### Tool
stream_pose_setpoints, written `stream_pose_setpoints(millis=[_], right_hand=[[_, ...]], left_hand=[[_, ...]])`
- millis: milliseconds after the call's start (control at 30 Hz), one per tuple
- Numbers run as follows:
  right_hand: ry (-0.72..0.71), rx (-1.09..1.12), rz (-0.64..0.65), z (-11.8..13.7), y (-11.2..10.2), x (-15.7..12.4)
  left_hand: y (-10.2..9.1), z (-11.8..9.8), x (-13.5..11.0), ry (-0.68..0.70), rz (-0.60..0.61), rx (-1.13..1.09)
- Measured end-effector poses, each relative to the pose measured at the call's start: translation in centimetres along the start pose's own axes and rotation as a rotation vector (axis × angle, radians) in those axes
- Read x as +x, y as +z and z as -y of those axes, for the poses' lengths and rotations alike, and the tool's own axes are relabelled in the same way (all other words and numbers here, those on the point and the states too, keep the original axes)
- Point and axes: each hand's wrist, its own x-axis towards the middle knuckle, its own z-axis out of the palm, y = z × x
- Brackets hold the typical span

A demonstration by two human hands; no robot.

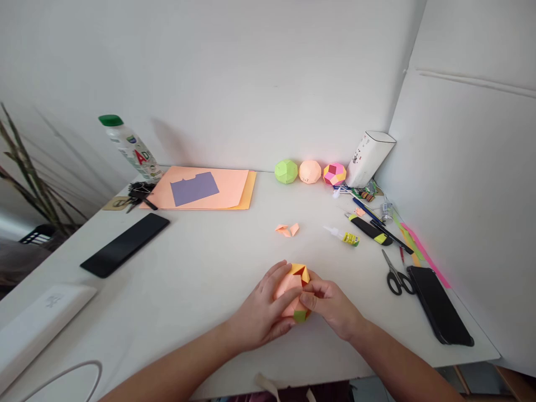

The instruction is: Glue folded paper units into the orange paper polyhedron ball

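Near the table's front edge, a multicoloured folded-paper ball (288, 285) in peach, yellow and green is held between my hands. My left hand (270, 304) wraps round its left side, with fingers over the top. From the right, my right hand (330, 301) pinches the ball's edge with thumb and forefinger. A gap with a dark orange inside shows near the yellow part at the top. Just beyond the ball lie a few small folded peach paper pieces (287, 229). A small glue tube (345, 236) with a clear nozzle rests farther right.
Green (286, 171), peach (310, 172) and multicoloured paper balls (334, 174) line the wall. Peach sheets (196, 187) lie back left, near a bottle (132, 148) and black phone-like slab (125, 245). Right are a box cutter (368, 229), scissors (397, 279) and phone (439, 304).
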Motion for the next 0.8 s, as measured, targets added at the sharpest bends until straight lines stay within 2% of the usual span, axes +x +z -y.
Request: stream_pose_setpoints(millis=[500,800], right_hand=[[0.021,0.007,0.005,0.26,0.09,-0.16],[0.036,0.012,-0.004,0.33,0.02,-0.21]], left_hand=[[0.12,-0.25,0.1,0.039,-0.018,0.035],[0.27,-0.28,0.1,0.023,-0.081,-0.058]])
